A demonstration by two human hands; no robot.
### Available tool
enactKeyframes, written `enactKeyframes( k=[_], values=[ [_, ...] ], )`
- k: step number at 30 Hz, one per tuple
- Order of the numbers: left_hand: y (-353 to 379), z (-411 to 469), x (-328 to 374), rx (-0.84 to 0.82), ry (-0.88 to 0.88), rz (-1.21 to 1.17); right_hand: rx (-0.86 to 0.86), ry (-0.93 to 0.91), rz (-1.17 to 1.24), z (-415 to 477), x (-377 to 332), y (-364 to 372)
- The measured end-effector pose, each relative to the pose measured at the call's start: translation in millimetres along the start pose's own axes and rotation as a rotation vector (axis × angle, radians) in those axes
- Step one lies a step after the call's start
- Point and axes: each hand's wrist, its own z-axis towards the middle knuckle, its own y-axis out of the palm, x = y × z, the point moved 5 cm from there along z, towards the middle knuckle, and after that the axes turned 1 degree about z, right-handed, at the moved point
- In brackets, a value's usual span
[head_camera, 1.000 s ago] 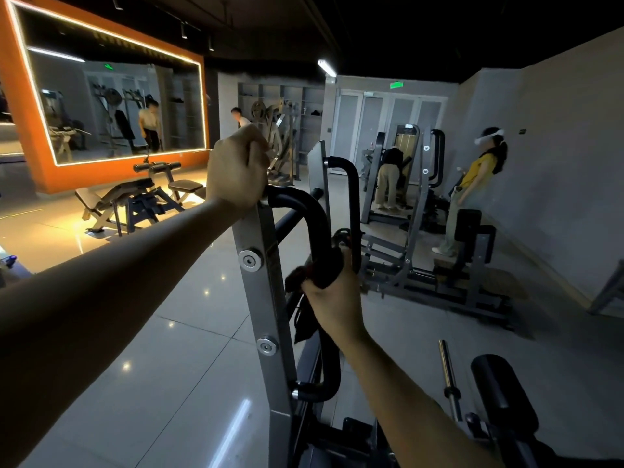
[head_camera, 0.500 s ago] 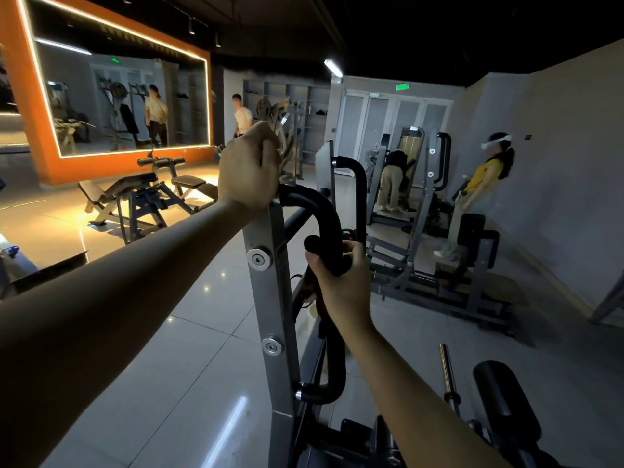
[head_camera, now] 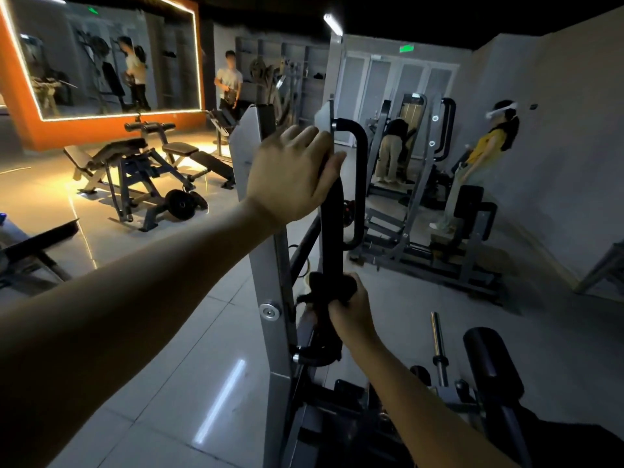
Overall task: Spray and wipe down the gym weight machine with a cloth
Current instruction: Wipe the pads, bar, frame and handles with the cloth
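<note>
weight machine point(head_camera: 270, 271): grey bolted upright, I see it running top to bottom through centre frame.
handle point(head_camera: 332, 211): black padded loop, upright, just right of that grey upright.
cloth point(head_camera: 332, 287): dark, bunched round the handle's lower part, below centre.

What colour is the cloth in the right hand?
The cloth looks black, best seen in the head view.

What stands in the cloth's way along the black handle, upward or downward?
Upward, the left hand grips the handle at its top and covers that part; the stretch between it and the cloth, held by the right hand, is bare. Downward, nothing visible blocks the way to the lower bend.
</note>
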Motion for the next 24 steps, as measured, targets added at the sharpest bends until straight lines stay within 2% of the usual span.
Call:
enactKeyframes(
  k=[3, 8, 11, 16, 20, 24],
  values=[
    [1.6, -1.7, 1.1, 0.014, 0.006, 0.000, 0.029, 0.016, 0.034, 3.8, -16.6, -0.4],
    [2.8, -2.6, -0.9, 0.022, -0.001, -0.003, 0.006, -0.116, 0.143, 23.6, -77.1, 1.3],
    [2.7, -2.6, -0.8, 0.019, 0.005, -0.006, 0.052, -0.210, 0.141, 39.4, -112.0, 0.6],
    [3.7, -3.5, -2.6, 0.041, 0.007, -0.012, 0.126, -0.230, -0.024, 32.8, -69.6, 7.3],
    [3.0, -3.6, -2.5, 0.058, 0.025, -0.008, 0.087, -0.210, -0.076, 32.8, -48.1, 9.8],
    [3.9, -3.4, -3.8, 0.052, 0.020, -0.014, 0.021, -0.080, -0.126, 9.5, -9.0, 3.7]
  ],
)
